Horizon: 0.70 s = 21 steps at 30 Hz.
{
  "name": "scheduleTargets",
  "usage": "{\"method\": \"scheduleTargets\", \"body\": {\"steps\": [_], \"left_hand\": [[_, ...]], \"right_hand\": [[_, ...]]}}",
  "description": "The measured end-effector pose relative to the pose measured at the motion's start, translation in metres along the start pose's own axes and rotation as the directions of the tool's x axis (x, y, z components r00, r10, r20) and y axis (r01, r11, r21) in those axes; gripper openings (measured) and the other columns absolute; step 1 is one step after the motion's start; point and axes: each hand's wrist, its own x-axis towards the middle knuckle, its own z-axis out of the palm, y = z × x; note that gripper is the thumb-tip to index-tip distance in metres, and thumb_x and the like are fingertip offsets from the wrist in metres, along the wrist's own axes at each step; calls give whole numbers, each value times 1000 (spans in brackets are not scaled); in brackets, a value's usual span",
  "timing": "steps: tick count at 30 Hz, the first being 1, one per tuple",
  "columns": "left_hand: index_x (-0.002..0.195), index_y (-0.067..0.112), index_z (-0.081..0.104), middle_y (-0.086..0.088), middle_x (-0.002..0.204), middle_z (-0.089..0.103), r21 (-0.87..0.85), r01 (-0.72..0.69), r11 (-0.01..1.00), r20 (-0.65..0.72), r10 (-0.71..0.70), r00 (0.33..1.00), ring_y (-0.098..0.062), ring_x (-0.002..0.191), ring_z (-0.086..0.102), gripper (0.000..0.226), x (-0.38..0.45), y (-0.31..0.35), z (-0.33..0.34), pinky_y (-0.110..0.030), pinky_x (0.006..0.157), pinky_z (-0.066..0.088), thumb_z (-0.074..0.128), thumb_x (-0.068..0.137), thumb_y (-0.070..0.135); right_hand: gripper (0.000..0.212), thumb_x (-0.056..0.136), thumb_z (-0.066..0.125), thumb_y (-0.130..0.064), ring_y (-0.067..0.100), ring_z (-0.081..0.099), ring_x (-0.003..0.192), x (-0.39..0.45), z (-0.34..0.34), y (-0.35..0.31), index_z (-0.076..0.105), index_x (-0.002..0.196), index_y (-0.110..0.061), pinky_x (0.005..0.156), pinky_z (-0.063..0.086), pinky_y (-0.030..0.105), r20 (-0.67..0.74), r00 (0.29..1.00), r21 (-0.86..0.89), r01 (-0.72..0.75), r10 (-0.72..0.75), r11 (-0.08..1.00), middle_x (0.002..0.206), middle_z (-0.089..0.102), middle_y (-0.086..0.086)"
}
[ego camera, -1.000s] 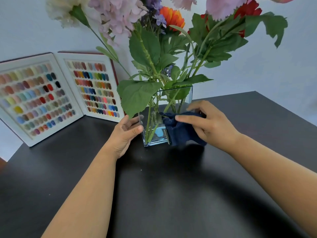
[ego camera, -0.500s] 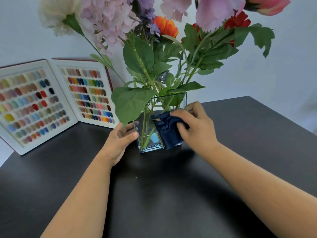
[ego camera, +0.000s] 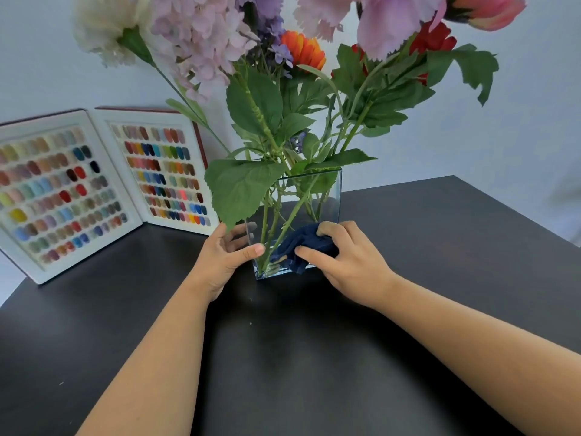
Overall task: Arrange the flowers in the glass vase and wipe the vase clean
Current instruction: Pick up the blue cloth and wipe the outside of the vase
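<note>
A square clear glass vase [ego camera: 331, 196] stands upright on the black table [ego camera: 314, 357]. It holds a bunch of flowers [ego camera: 276, 55]: white, lilac, purple, orange, red and pink heads on green leafy stems. My left hand [ego camera: 224, 259] grips the vase's left front corner, thumb across the front face. My right hand [ego camera: 349, 262] presses a bunched dark blue cloth [ego camera: 306, 243] against the lower front of the glass. A big leaf hides the vase's upper left rim.
Two white-framed boards of coloured nail samples [ego camera: 56, 190] lean against the pale wall at the back left, beside the vase. The table's far edge runs behind the vase and falls away at the right [ego camera: 515, 209].
My right hand has slid the cloth down the front of the vase, from the upper part to near its base. My left hand has stayed on the left corner.
</note>
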Motion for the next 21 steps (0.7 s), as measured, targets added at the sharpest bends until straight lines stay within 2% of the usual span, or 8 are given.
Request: {"method": "scheduleTargets", "body": {"steps": [2,5,8,10,17,21], "left_hand": [[121,19,51,-4,122,65,-1,6,1000,3,-6,1000,-17,111,65,66,1,-2,-1,-23,78,55,81,63,13],[121,19,51,-7,125,64,-2,12,1000,3,-12,1000,-23,114,62,68,3,-4,-3,-25,81,55,85,62,11],[123,21,53,-7,126,65,5,22,1000,8,-22,1000,-23,115,63,72,5,-4,-5,-29,88,55,89,60,14],[126,27,55,-8,127,64,10,15,1000,11,-15,1000,-20,113,62,78,4,-4,-5,-32,92,53,88,56,21],[127,30,54,-7,125,63,15,14,1000,11,-14,1000,-19,110,62,79,2,-2,-3,-32,91,53,87,55,26],[131,23,49,-3,123,65,17,20,1000,6,-20,1000,-15,108,63,87,3,-2,-2,-30,92,53,87,53,27]], "right_hand": [[25,85,60,-9,37,55,74,11,-11,5,74,105,-15,67,50,42,9,1000,25,26,-27,999,112,51,17],[17,88,65,-21,33,56,80,36,-32,26,74,103,-21,69,47,38,-21,993,56,-111,113,992,101,63,12],[35,81,63,0,42,53,85,55,-46,37,73,110,-16,72,43,39,-176,979,37,-94,99,995,108,59,22],[38,80,62,3,44,54,84,53,-45,35,73,113,-13,75,44,39,-187,980,1,-68,67,998,107,60,26],[36,82,64,-3,41,55,79,7,-12,19,69,118,-10,75,50,45,-9,1000,52,-23,24,998,107,61,27],[39,81,68,-6,37,55,80,-13,-4,15,68,120,-11,75,53,46,125,992,82,19,-29,996,109,61,24]]}}
